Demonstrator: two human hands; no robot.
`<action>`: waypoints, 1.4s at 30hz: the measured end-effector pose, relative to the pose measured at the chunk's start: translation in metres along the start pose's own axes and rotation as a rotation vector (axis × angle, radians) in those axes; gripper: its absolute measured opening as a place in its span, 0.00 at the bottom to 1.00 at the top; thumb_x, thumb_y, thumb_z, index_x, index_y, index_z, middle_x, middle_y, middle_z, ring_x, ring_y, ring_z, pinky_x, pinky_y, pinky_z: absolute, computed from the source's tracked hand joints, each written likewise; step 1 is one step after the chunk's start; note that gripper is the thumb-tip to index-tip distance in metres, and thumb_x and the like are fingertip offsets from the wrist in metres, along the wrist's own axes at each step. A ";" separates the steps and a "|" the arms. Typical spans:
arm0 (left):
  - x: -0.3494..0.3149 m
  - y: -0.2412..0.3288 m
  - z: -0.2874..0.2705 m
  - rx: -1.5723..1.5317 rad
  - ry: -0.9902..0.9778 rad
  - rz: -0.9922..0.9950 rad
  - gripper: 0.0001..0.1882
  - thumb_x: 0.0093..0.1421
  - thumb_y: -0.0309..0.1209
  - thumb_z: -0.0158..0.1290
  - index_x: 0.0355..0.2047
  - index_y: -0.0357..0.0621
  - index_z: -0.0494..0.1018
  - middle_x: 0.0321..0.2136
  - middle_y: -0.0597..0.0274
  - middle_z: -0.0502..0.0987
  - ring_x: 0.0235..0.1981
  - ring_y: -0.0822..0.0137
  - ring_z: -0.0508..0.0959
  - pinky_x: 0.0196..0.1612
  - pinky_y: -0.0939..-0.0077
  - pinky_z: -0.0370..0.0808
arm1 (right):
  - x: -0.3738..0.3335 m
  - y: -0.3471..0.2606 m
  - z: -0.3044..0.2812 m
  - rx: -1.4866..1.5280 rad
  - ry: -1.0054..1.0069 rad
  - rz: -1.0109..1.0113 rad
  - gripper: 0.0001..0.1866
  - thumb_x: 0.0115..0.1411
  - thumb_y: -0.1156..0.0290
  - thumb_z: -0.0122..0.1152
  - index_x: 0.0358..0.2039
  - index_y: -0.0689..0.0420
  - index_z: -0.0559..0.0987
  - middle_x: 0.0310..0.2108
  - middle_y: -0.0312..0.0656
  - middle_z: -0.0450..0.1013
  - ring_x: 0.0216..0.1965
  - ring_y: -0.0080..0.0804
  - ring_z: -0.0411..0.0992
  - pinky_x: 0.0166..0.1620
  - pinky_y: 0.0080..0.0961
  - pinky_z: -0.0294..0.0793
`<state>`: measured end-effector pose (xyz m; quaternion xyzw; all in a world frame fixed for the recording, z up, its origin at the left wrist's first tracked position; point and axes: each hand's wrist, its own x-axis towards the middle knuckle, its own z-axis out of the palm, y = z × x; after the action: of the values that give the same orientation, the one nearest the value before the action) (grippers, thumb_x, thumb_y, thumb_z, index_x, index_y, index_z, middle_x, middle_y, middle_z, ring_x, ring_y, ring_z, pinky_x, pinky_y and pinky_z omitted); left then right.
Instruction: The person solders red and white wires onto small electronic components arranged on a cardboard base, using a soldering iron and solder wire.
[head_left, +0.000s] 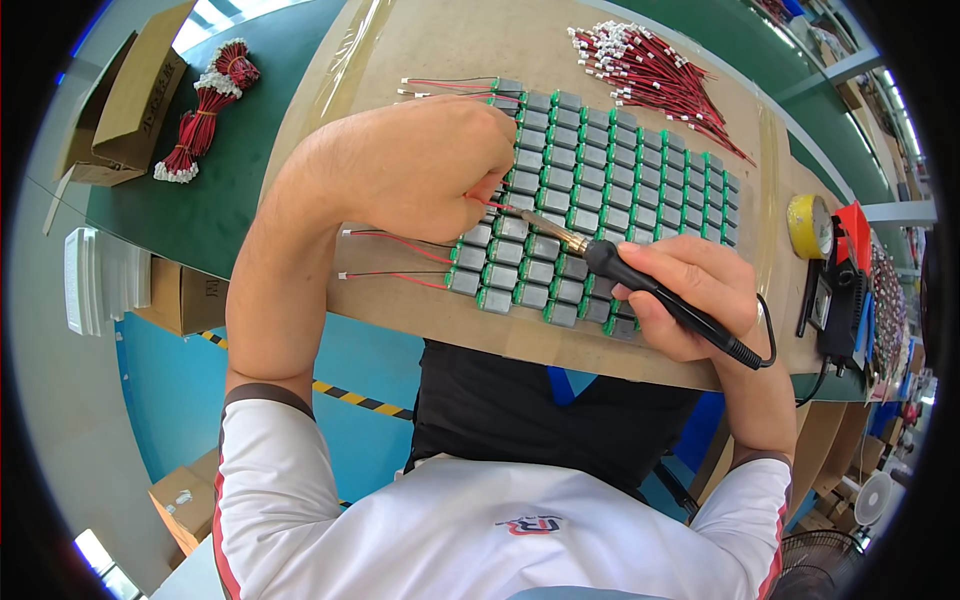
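Observation:
Rows of small grey battery cells with green circuit boards (pixel 590 177) lie on a brown board before me. My right hand (pixel 695 290) grips the black handle of a soldering iron (pixel 640 278), its tip pointing left at a cell in the left part of the rows. Near that tip my left hand (pixel 440 165) pinches a thin red wire (pixel 492 204); its fingertips are partly hidden behind the hand. Red and black leads with white connectors (pixel 395 240) stretch left from several cells at the left edge.
A loose pile of red leads with white plugs (pixel 655 75) lies at the back. Yellow tape (pixel 808 226) and a black soldering station (pixel 843 310) stand at the right. Bundled leads (pixel 200 120) and an open carton (pixel 130 100) sit on the green surface at the left.

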<state>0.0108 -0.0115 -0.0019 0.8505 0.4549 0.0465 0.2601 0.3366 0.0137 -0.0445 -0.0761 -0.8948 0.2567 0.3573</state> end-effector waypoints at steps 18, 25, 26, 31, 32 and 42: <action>0.000 -0.002 0.001 0.010 0.010 0.017 0.09 0.51 0.24 0.61 0.23 0.35 0.71 0.29 0.52 0.74 0.37 0.48 0.78 0.41 0.57 0.74 | 0.001 -0.001 0.000 -0.004 0.008 0.002 0.22 0.55 0.81 0.75 0.53 0.68 0.86 0.34 0.51 0.84 0.28 0.38 0.83 0.30 0.28 0.81; 0.000 -0.002 0.002 0.017 0.036 0.049 0.08 0.51 0.23 0.61 0.23 0.35 0.71 0.30 0.52 0.74 0.37 0.48 0.78 0.41 0.58 0.75 | 0.002 -0.002 -0.001 -0.003 -0.002 0.009 0.22 0.56 0.81 0.75 0.53 0.68 0.86 0.35 0.51 0.84 0.28 0.38 0.83 0.30 0.28 0.81; 0.000 -0.002 0.002 0.010 0.032 0.044 0.07 0.51 0.23 0.61 0.23 0.35 0.72 0.30 0.52 0.74 0.37 0.49 0.78 0.41 0.58 0.75 | 0.002 -0.002 -0.001 -0.011 0.000 0.002 0.22 0.56 0.80 0.75 0.53 0.68 0.86 0.35 0.51 0.84 0.28 0.38 0.83 0.30 0.28 0.81; -0.003 -0.004 0.000 -0.014 0.035 0.035 0.05 0.51 0.22 0.63 0.25 0.34 0.76 0.31 0.54 0.76 0.37 0.51 0.79 0.42 0.60 0.76 | 0.003 -0.001 -0.003 -0.022 -0.011 -0.008 0.22 0.57 0.80 0.75 0.53 0.69 0.86 0.35 0.51 0.84 0.28 0.38 0.83 0.30 0.28 0.81; -0.003 -0.005 -0.001 -0.015 0.044 0.055 0.05 0.50 0.22 0.64 0.25 0.34 0.78 0.31 0.55 0.77 0.37 0.53 0.79 0.42 0.61 0.77 | 0.003 -0.001 -0.003 -0.019 -0.009 -0.010 0.22 0.57 0.80 0.75 0.53 0.69 0.86 0.34 0.51 0.84 0.28 0.38 0.83 0.30 0.28 0.81; -0.008 -0.001 -0.011 -0.122 0.172 0.116 0.09 0.48 0.25 0.74 0.32 0.43 0.91 0.26 0.62 0.77 0.33 0.61 0.78 0.38 0.66 0.76 | 0.005 -0.002 -0.003 -0.005 0.033 -0.039 0.23 0.55 0.82 0.74 0.53 0.69 0.86 0.32 0.50 0.83 0.27 0.38 0.82 0.29 0.28 0.81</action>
<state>0.0016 -0.0126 0.0085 0.8507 0.4219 0.1619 0.2684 0.3353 0.0144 -0.0390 -0.0640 -0.8907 0.2460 0.3769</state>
